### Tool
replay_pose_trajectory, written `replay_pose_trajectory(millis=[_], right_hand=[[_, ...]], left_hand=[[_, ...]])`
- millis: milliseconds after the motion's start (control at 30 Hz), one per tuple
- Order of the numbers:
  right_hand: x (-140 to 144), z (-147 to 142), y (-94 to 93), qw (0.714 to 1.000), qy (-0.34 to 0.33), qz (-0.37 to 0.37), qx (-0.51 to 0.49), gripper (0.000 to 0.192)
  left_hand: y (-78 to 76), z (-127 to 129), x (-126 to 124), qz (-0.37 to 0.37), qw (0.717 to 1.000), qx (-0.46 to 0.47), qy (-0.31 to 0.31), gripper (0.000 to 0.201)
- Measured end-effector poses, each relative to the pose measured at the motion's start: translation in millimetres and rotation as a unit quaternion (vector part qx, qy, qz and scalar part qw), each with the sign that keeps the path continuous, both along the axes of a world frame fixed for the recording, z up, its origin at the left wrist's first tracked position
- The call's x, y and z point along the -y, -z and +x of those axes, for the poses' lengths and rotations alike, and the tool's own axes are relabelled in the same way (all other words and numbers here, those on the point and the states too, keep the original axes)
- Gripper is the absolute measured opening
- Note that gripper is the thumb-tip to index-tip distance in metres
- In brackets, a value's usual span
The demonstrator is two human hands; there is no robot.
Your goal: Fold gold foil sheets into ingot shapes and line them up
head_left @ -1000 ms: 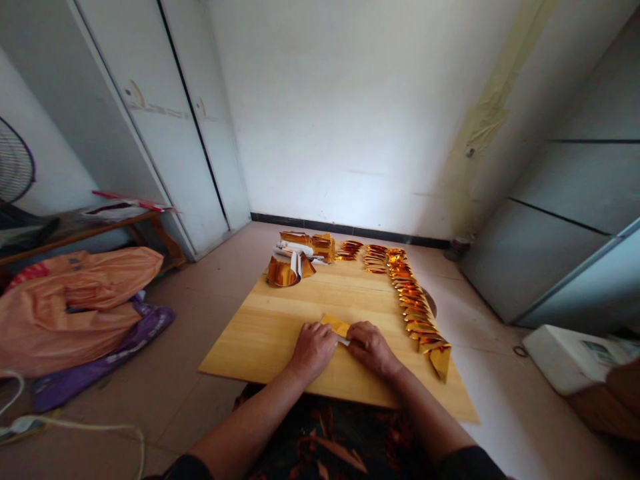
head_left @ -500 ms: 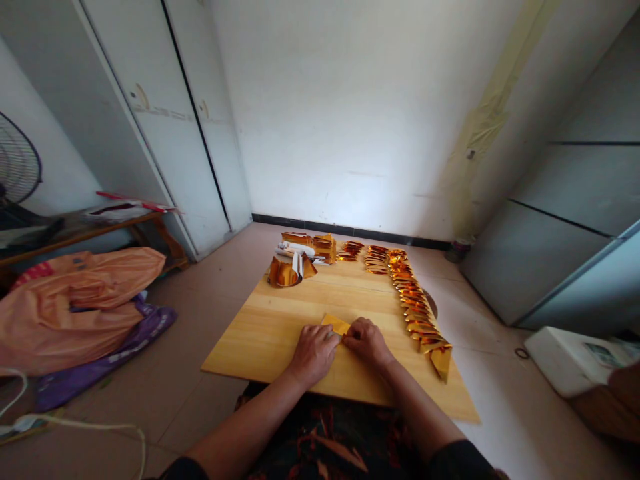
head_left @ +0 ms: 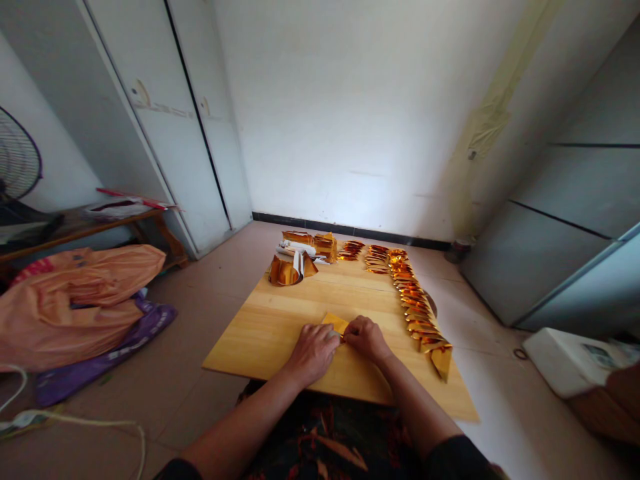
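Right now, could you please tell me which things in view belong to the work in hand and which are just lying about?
Seem part of the work:
gold sheet, held by the left hand and right hand
wooden board beneath
row of folded gold pieces
curled gold sheet

Seem just lying about:
orange bundle
purple bag
fan
white box

Your one view comes from your own head, above and just behind the near edge of the table point(head_left: 280, 317), facing forward and tilted down. You see the backs of your left hand point(head_left: 315, 351) and right hand point(head_left: 368, 339) at fairly close range. Beyond the far edge you face the wall point(head_left: 340, 120), and your wide angle reaches the cabinet point(head_left: 160, 133) past the table's left edge.
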State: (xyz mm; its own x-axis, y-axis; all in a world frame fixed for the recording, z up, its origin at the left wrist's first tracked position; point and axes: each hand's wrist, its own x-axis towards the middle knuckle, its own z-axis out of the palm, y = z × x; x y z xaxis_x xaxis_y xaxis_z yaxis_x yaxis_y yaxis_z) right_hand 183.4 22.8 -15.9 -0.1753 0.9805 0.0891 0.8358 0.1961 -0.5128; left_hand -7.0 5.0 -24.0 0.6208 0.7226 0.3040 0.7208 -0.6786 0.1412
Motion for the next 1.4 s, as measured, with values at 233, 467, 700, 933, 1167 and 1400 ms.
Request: replay_pose_trajectory(millis=[233, 467, 700, 933, 1167, 1400], right_hand=[[1.3, -2.0, 3.6, 0.999, 0.016, 0.012, 0.028, 0.008], [1.6, -3.3, 5.0, 0.999, 0.029, 0.014, 0.026, 0.009], [3.0, -2.3, 5.4, 0.999, 0.028, 0.024, -0.010, 0.016], [-0.4, -1.0, 3.1, 0.998, 0.037, -0.009, -0.048, 0.024], [-3.2, -2.6, 6.8, 0.998, 0.050, -0.009, -0.044, 0.019], [-3.2, 3.4, 3.6, 1.000, -0.003, 0.016, -0.008, 0.025]], left_hand=[[-5.4, -0.5, 2.1, -0.005, 1.000, -0.002, 0.003, 0.027], [-8.4, -2.2, 4.4, 0.006, 1.000, -0.008, 0.009, 0.031], [-6.2, -0.3, 4.4, -0.005, 1.000, 0.005, -0.002, 0.025], [-9.4, 2.4, 4.5, -0.014, 1.000, -0.011, -0.014, 0.024], [-8.9, 2.7, 5.0, -0.016, 1.000, -0.011, -0.014, 0.026], [-9.4, -1.5, -5.2, -0.031, 0.999, 0.009, -0.016, 0.024]])
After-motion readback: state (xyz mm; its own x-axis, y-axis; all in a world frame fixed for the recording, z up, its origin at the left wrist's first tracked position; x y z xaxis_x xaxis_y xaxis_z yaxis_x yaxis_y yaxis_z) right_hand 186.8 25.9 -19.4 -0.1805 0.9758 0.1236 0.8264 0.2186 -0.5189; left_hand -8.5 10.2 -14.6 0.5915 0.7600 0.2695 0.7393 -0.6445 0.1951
